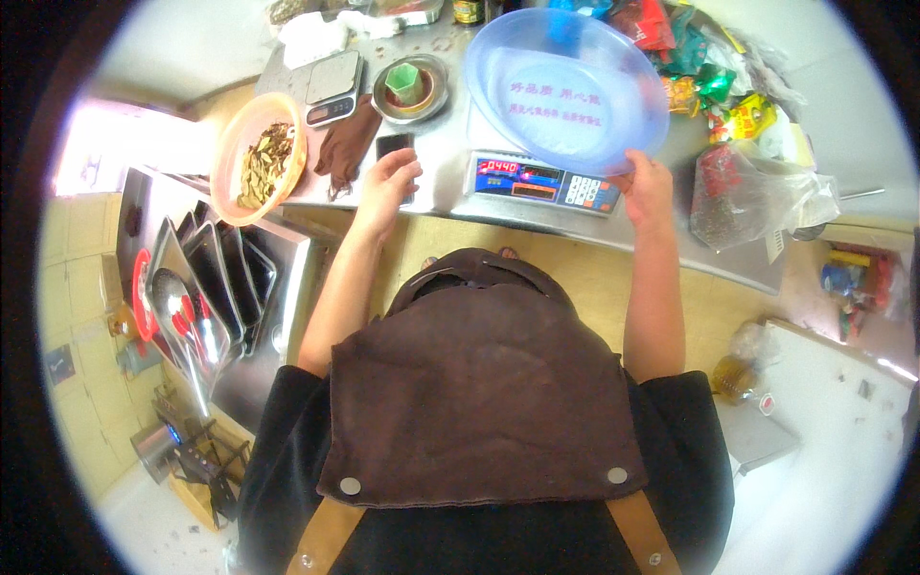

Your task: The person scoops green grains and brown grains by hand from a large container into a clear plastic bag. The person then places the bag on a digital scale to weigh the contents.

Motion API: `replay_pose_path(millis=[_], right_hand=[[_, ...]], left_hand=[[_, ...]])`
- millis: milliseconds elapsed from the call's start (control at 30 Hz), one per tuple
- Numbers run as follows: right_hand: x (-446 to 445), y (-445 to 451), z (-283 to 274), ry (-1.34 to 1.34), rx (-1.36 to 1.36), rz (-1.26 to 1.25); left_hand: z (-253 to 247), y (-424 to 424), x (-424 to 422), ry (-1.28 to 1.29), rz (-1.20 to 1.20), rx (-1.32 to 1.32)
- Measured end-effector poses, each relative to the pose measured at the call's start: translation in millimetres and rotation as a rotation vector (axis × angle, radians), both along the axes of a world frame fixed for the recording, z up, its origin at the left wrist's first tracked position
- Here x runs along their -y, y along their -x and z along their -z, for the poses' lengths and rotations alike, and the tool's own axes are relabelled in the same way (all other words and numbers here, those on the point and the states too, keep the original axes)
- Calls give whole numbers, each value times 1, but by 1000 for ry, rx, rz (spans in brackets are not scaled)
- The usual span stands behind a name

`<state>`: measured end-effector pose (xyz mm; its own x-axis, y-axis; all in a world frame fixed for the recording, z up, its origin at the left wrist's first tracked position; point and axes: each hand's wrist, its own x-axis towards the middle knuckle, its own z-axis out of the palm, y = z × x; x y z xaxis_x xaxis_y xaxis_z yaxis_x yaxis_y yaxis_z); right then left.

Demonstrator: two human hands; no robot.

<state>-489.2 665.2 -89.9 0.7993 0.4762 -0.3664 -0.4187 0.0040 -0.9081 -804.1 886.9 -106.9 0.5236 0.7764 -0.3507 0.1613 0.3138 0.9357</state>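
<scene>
My right hand [645,183] grips the near rim of a translucent blue plastic basin [496,93], thumb and fingers pinching its edge. The basin tilts over a digital weighing scale [543,183] with a lit display and keypad. White granular or powdery material [575,144] seems to lie in its bottom, and writing is printed there. My left hand [394,176] is loosely curled over a dark smartphone [394,144] near the table's front edge. Its fingers are apart; whether they touch the phone is unclear. Left of it lies a crumpled brown cloth [352,140].
An orange plastic basin [303,154] of dried leaves and spices overhangs the table's left side. Near it are a small kitchen scale [334,83] and a metal bowl [438,97] holding a green cup [404,83]. Packets [744,118] and a clear plastic bag [762,190] crowd the right; trays [215,259] stand lower left.
</scene>
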Motion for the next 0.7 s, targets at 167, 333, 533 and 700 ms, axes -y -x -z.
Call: replay_pose_path(millis=[167,333,533,700], right_hand=[[9,3,-9,-39,-107,5],[45,-13,18,109,-26,213],[88,-24,105,238,84,325],[115,-24,179,365,194,246]], left_hand=[[12,14,3,16,14,-51],[43,33,22,61,80,-131],[88,64,83,129,355,-339],[100,65,86,386,270,-208]])
